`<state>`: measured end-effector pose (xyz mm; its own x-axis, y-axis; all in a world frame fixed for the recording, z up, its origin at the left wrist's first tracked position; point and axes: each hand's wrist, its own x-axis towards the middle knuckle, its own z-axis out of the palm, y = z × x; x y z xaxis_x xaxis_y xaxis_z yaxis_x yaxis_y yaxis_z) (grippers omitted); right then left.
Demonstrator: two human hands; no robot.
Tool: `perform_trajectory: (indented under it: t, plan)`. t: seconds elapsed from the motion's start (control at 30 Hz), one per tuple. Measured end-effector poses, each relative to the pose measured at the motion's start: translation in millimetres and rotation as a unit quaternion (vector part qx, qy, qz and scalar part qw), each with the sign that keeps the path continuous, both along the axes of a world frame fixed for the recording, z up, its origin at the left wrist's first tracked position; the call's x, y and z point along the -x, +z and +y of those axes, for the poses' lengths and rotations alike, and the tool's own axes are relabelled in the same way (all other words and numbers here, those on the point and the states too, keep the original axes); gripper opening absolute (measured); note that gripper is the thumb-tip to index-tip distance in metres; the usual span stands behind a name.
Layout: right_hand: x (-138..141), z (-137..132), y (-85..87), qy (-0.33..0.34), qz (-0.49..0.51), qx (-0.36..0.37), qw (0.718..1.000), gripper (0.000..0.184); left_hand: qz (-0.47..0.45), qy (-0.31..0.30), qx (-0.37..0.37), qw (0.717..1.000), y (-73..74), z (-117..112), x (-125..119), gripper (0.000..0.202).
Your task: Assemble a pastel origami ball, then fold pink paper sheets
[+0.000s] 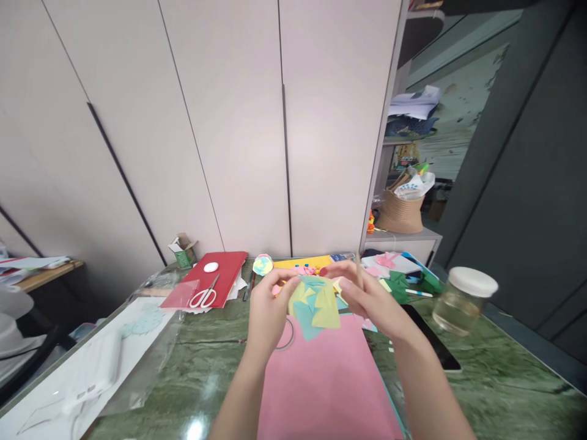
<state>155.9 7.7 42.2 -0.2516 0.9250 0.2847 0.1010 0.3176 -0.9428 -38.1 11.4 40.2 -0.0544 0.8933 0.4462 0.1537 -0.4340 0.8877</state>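
Two hands in play, both over the green table (211, 366). Left hand (270, 305): thumb and fingers pinch the left edge of 1 yellow-and-teal paper piece (316, 308). Right hand (372, 302): fingers curled round 1 thin stick (359, 272), at the paper's right side; can't tell if it also grips the paper. That paper is up between the hands, above the far end of 1 pink sheet (325, 385). 1 thin grey ring (292, 335) by the left wrist, overlapping the pink sheet's edge.

Left of the hands: 1 red folder (233, 269) with 2 items on top, 1 pair of white-handled scissors (204, 297) and 1 white disc (211, 267). 1 green box (184, 255) behind it, flaps up. 1 round blue-and-yellow paper shape (263, 264) between folder and hands.

Right side: 1 lidded jar (462, 305), part-filled with liquid, near 1 black tablet (433, 342) partly behind the right forearm. 1 white-and-blue pen (418, 293) beyond the tablet. 1 woven basket (401, 212) on the shelf.
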Motion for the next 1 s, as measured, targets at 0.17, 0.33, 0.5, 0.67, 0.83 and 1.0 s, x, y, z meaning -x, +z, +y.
perform_trajectory:
  t: [0.17,0.33,0.5,0.67,0.83,1.0]
  plan:
    - [4.7,12.1,-10.9,0.182,0.057,0.065,0.979,0.065,-0.174,-0.097,0.063,0.978,0.9,5.0,-1.3,0.015]
    - [19.1,17.5,-18.6,0.153,0.063,0.061,0.984,0.061,-0.25,-0.14,0.084,0.954,0.5,8.8,-2.2,0.018]
    - [27.3,18.3,-20.2,0.138,0.09,0.062,0.984,0.041,-0.27,-0.12,0.086,0.952,0.6,8.5,-1.4,0.02]
    - [26.9,17.1,-20.2,0.131,0.131,0.056,0.981,0.029,-0.292,-0.138,0.091,0.942,3.6,5.5,1.2,0.02]
    - [25.2,20.8,-26.8,0.071,0.21,0.101,0.97,0.033,-0.302,-0.173,0.094,0.933,4.1,4.9,1.9,0.017]
    - [23.2,24.1,-31.8,0.028,0.258,0.11,0.96,0.023,-0.311,-0.206,0.125,0.919,4.3,6.3,1.7,0.017]
